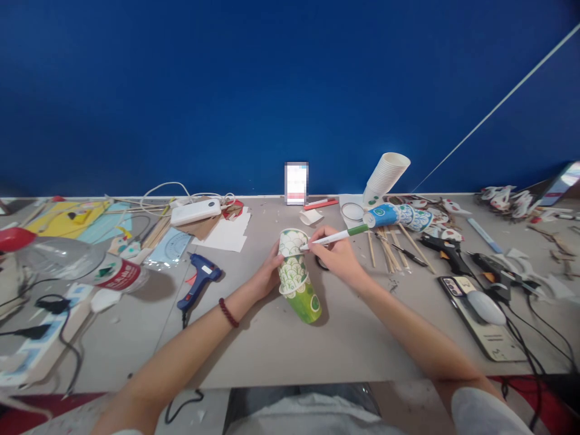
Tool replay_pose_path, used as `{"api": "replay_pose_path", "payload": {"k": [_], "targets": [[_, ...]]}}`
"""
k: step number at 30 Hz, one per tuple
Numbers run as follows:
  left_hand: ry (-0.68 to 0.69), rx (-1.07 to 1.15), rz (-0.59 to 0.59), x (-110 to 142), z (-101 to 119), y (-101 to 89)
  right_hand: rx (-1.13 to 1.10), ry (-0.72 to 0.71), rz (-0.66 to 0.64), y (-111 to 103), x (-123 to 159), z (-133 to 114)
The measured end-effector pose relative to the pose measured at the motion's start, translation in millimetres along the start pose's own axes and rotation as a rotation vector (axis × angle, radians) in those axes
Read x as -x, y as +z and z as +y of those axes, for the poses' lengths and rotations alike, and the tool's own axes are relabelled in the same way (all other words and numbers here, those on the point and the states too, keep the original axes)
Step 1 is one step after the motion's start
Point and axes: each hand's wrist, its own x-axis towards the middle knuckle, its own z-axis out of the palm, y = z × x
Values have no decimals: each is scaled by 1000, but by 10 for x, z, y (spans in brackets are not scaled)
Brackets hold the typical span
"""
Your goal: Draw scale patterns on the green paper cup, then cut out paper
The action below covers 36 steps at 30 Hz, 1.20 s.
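A column of joined paper cups (pixel 299 284), white with green scale patterns and a solid green lower end, leans at a slant over the table in front of me. My left hand (pixel 270 269) grips its upper left side, with some fingers hidden behind it. In my right hand (pixel 334 249) is a white marker pen (pixel 338 236) with a green end. Its tip touches or nearly touches the white upper cup; I cannot tell which. The fingers are pinched round the pen's front part.
Left of my hands lie a blue glue gun (pixel 199 279), a power strip (pixel 49 329) and a plastic bottle (pixel 104 263). To the right are blue patterned cups (pixel 399 216), a cup stack (pixel 387 175), wooden sticks (pixel 390 251), a black glue gun (pixel 446 251), and a phone (pixel 480 326) under a mouse (pixel 486 307).
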Motion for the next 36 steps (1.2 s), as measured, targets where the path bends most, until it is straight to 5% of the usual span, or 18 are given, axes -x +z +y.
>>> {"api": "replay_pose_path", "payload": {"k": [36], "targets": [[0,-7,8,10,16,19,-36,49,-82,22,69,-40]]}}
